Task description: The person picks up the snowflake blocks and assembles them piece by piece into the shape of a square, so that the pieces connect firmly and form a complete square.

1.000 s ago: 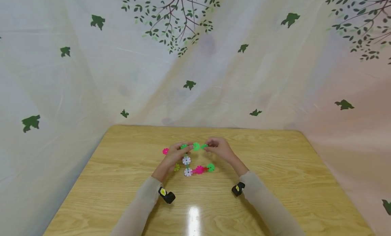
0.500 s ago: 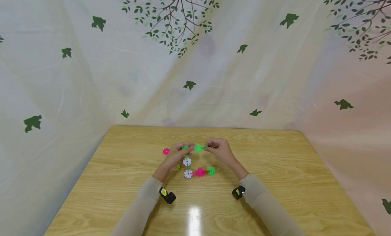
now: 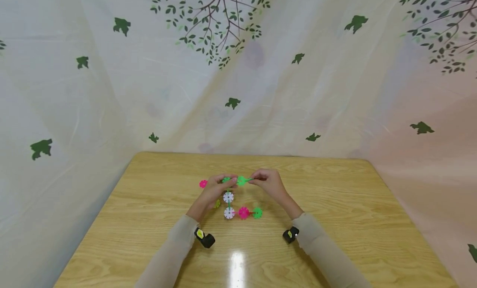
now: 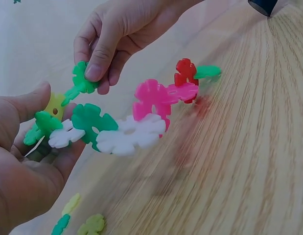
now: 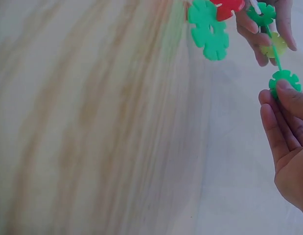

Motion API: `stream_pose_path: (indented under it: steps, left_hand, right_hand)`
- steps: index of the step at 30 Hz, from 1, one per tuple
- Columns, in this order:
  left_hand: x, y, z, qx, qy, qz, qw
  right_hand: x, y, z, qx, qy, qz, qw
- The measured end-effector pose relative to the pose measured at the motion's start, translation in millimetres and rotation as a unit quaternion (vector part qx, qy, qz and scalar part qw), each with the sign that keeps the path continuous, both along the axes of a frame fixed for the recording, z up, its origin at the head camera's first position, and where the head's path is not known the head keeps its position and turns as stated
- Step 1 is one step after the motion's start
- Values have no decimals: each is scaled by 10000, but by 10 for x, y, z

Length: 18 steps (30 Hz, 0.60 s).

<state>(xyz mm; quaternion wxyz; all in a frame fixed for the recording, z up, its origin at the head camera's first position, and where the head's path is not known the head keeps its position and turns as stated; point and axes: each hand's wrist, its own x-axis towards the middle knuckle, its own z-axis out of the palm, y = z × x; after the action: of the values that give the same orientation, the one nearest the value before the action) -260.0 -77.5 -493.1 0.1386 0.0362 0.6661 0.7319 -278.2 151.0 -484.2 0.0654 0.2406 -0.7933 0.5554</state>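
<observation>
A bent chain of interlocking snowflake discs hangs between both hands over the table. The left hand [image 3: 214, 189] holds its upper left part, its fingers around a green disc [image 4: 43, 125], a white disc [image 4: 67, 134] and a yellow disc [image 4: 55, 105]. With thumb and fingers, the right hand [image 3: 270, 182] pinches a green disc [image 5: 284, 83] at the upper right end. Another green disc [image 3: 241, 181] shows between the hands. Below, white discs lead to a pink disc [image 3: 244, 212], a red disc [image 4: 185, 71] and a green end disc [image 3: 257, 213]. The left fingers hide some joints.
A loose pink disc [image 3: 203, 183] lies left of the left hand. A yellow-green disc [image 4: 91, 225] rests on the wooden table [image 3: 335, 205], near a yellow disc [image 4: 71, 204] and a green one [image 4: 60, 224]. A printed curtain [image 3: 186, 114] hangs behind the table.
The chain's lower branch has swung down toward the person. The green disc in the right hand has turned more edge-on. Both hands have barely moved.
</observation>
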Motion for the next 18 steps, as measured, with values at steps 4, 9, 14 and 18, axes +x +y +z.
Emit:
stream_pose_path:
  steps: [4, 9, 14, 18]
  left_hand:
    - [3, 1, 0, 204, 0, -36, 9998]
    - [4, 6, -8, 290, 21, -87, 9995]
    - [4, 17, -9, 243, 16, -83, 9997]
    - [12, 28, 12, 259, 68, -52, 9996]
  right_hand:
    - [9, -7, 11, 41, -41, -16, 10000]
    - [96, -23, 136, 31, -47, 24, 10000]
    - [232, -28, 341, 121, 144, 144, 9997]
    - [258, -23, 396, 154, 154, 174, 9996]
